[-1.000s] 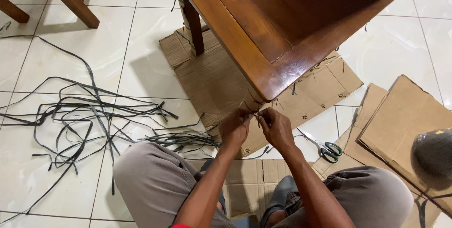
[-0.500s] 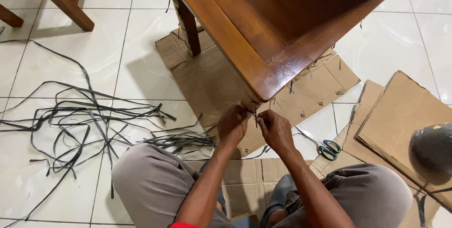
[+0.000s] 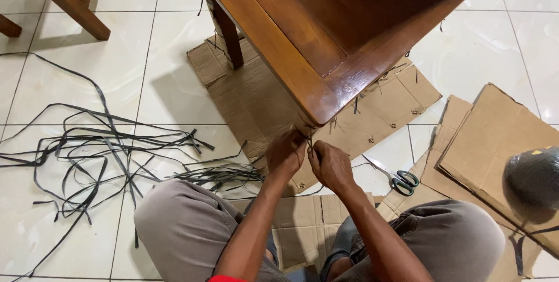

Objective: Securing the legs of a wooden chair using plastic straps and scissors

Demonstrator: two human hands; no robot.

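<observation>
A dark brown wooden table (image 3: 343,20) stands over flattened cardboard (image 3: 250,96). Its near corner leg (image 3: 305,123) is mostly hidden under the tabletop. My left hand (image 3: 285,155) and my right hand (image 3: 331,164) are pressed together at that leg, just below the corner, with fingers pinched on a thin dark strip (image 3: 311,142) at the leg. How the strip runs around the leg is hidden by my fingers. I sit on the floor with my knees spread to either side.
A tangle of long black strips (image 3: 99,148) lies on the white tiles at left. Scissors with green handles (image 3: 399,178) lie to the right of my hands. More cardboard sheets (image 3: 495,136) and a dark round object (image 3: 534,178) are at right. A wooden chair leg (image 3: 64,0) is at top left.
My hands stay at the table's corner leg with small finger movements. The view has shifted slightly; nothing else has moved.
</observation>
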